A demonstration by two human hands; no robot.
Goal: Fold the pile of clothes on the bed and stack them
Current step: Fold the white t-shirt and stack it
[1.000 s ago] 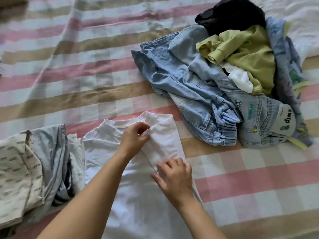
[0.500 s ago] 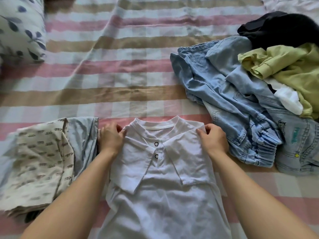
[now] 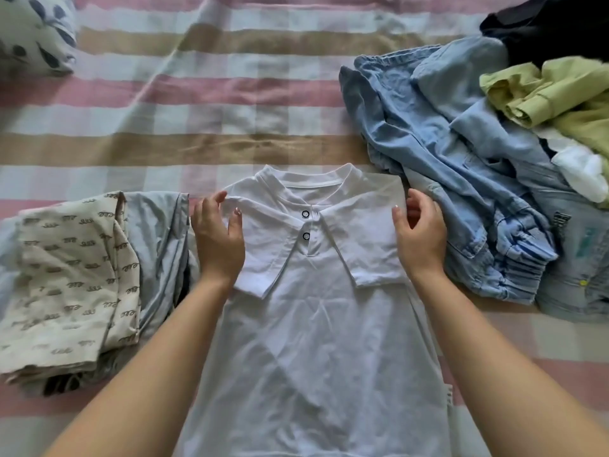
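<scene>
- White polo shirt (image 3: 313,341) lies flat on the bed (image 3: 230,146), buttons up, between my forearms.
- My left hand (image 3: 217,239) pinches one shoulder edge; my right hand (image 3: 420,239) is loose-fingered at the other, gripping nothing.
- Folded stack (image 3: 75,275) just left; unfolded pile (image 3: 461,179), denim nearest, far right.

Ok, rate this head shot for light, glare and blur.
Head view: soft, even light, no hard shadows or glare; the white collared polo shirt is fairly sharp at centre; the black garment and yellow-green shirt at the right edge look smeared.
</scene>
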